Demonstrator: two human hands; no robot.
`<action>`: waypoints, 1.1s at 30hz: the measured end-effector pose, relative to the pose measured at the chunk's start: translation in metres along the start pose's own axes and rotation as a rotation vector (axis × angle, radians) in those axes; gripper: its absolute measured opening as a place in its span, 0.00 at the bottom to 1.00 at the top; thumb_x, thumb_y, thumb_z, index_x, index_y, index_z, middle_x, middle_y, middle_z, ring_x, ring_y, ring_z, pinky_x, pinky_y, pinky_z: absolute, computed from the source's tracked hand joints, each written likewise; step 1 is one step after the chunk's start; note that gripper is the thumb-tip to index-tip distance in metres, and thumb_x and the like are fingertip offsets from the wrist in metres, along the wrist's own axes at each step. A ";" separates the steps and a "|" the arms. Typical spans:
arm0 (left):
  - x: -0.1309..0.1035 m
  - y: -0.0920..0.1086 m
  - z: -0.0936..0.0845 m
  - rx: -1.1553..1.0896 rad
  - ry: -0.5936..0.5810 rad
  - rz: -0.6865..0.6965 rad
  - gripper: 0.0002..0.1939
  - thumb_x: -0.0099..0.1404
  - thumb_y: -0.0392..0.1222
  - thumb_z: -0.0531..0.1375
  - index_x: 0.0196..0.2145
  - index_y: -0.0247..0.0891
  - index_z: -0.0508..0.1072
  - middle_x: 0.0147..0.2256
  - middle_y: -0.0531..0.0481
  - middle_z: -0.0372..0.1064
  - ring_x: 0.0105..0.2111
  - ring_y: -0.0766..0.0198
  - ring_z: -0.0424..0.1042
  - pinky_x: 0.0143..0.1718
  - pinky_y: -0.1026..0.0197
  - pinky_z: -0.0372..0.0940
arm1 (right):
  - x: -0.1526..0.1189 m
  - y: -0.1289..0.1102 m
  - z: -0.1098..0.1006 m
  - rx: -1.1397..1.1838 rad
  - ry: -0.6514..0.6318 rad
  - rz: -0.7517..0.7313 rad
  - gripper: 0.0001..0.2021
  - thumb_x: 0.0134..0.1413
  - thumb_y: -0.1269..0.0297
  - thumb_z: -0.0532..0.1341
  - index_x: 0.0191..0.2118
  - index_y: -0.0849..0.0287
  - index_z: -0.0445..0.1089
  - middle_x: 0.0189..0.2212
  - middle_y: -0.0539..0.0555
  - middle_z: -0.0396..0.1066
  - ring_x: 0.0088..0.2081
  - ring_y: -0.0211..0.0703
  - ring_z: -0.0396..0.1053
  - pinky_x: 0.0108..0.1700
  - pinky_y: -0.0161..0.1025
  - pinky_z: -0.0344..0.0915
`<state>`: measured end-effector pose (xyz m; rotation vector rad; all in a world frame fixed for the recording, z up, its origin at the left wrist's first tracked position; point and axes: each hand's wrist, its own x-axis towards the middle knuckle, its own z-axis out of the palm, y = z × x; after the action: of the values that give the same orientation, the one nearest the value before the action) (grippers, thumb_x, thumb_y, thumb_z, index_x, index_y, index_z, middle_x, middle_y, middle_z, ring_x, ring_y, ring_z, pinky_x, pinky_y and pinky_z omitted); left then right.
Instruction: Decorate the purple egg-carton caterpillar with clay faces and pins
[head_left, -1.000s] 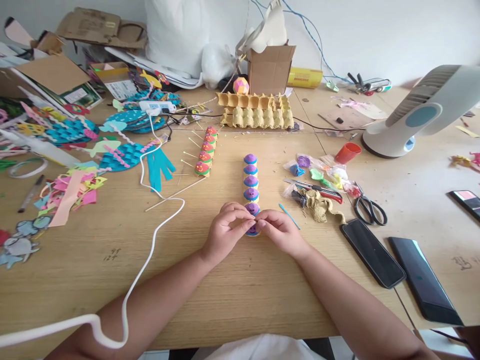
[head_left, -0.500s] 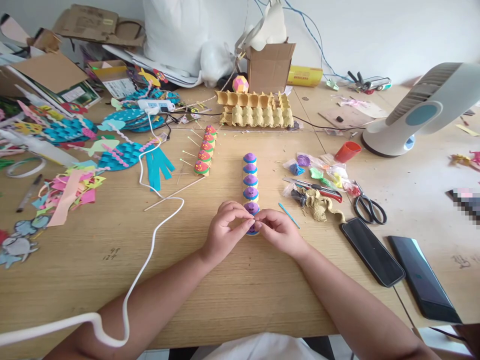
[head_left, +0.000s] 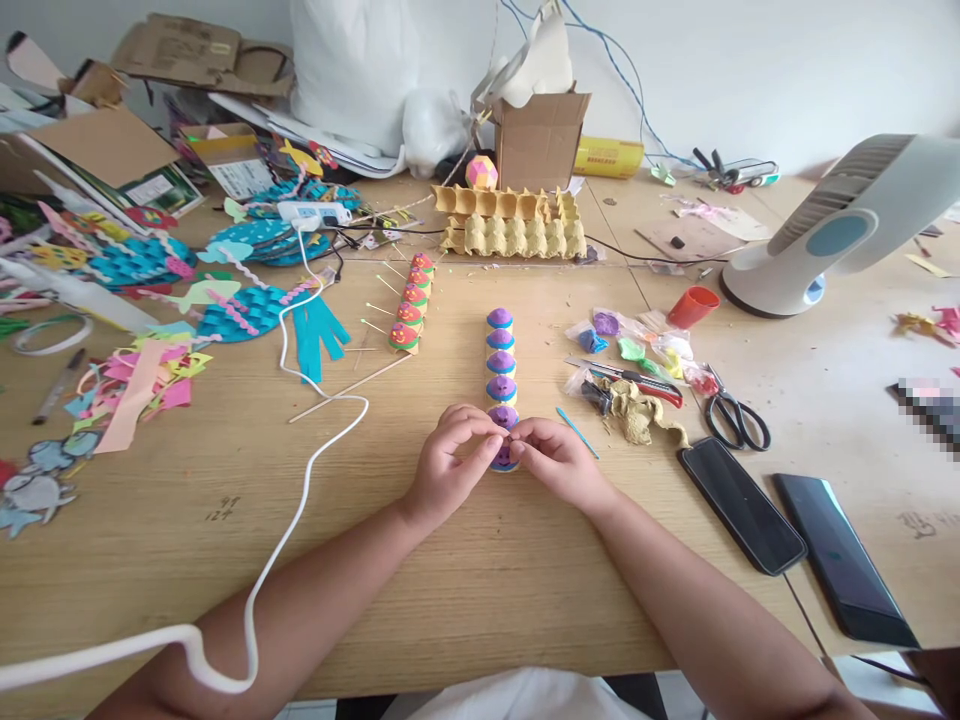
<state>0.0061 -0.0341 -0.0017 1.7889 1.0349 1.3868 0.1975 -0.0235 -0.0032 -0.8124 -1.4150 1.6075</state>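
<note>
A strip of egg-carton cups (head_left: 501,362), topped with purple and blue clay, runs away from me in the middle of the table. Over its near end, my left hand (head_left: 459,458) and my right hand (head_left: 553,458) meet with thumbs and index fingers pinched. Whatever lies between the fingertips is too small to make out. The nearest cup is partly hidden by the fingers. Left of this strip is a second one (head_left: 411,303) with red and green clay and thin sticks poking out at its side.
To the right lie bagged clay (head_left: 634,348), a blue stick (head_left: 577,432), scissors (head_left: 739,420), two phones (head_left: 742,505) and a white fan (head_left: 832,225). A white cable (head_left: 307,480) crosses the left side, near paper crafts (head_left: 240,312). Egg cartons (head_left: 525,235) stand behind.
Both hands stay pinched together over the near end of the purple strip, with only a slight shift of the fingertips. The camera view has moved a little.
</note>
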 end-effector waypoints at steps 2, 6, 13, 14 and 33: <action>0.000 -0.002 0.000 0.002 0.028 -0.010 0.07 0.74 0.42 0.62 0.40 0.42 0.80 0.38 0.48 0.76 0.45 0.58 0.73 0.52 0.53 0.66 | 0.000 0.001 -0.001 0.002 0.004 0.002 0.17 0.61 0.48 0.68 0.38 0.59 0.73 0.32 0.52 0.75 0.34 0.39 0.71 0.41 0.38 0.71; 0.001 -0.005 -0.001 0.032 0.091 -0.018 0.07 0.74 0.41 0.61 0.44 0.43 0.80 0.40 0.48 0.77 0.45 0.60 0.73 0.51 0.55 0.67 | 0.000 0.000 -0.002 -0.010 0.029 0.011 0.18 0.61 0.47 0.68 0.38 0.59 0.73 0.32 0.52 0.75 0.34 0.38 0.71 0.41 0.38 0.71; 0.000 -0.002 0.000 0.090 0.062 0.036 0.06 0.72 0.37 0.63 0.45 0.42 0.80 0.39 0.49 0.77 0.41 0.62 0.74 0.45 0.58 0.67 | 0.001 -0.004 -0.002 0.003 0.052 0.009 0.19 0.60 0.45 0.69 0.38 0.58 0.74 0.31 0.51 0.74 0.33 0.38 0.71 0.40 0.37 0.70; 0.000 -0.002 0.001 0.103 0.061 0.047 0.06 0.72 0.37 0.63 0.45 0.42 0.80 0.39 0.49 0.77 0.41 0.62 0.74 0.44 0.59 0.67 | 0.001 -0.004 -0.002 0.006 0.057 0.012 0.19 0.59 0.45 0.69 0.38 0.58 0.74 0.31 0.51 0.74 0.33 0.38 0.70 0.40 0.37 0.70; 0.002 -0.001 0.000 0.235 0.071 0.161 0.06 0.68 0.32 0.66 0.41 0.42 0.80 0.36 0.51 0.78 0.40 0.62 0.75 0.46 0.57 0.69 | 0.002 -0.002 -0.003 0.079 0.034 0.029 0.18 0.58 0.46 0.70 0.37 0.58 0.75 0.30 0.50 0.75 0.33 0.36 0.72 0.40 0.35 0.71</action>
<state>0.0066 -0.0319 -0.0018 2.0450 1.1522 1.4847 0.1991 -0.0200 -0.0016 -0.8132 -1.3135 1.6530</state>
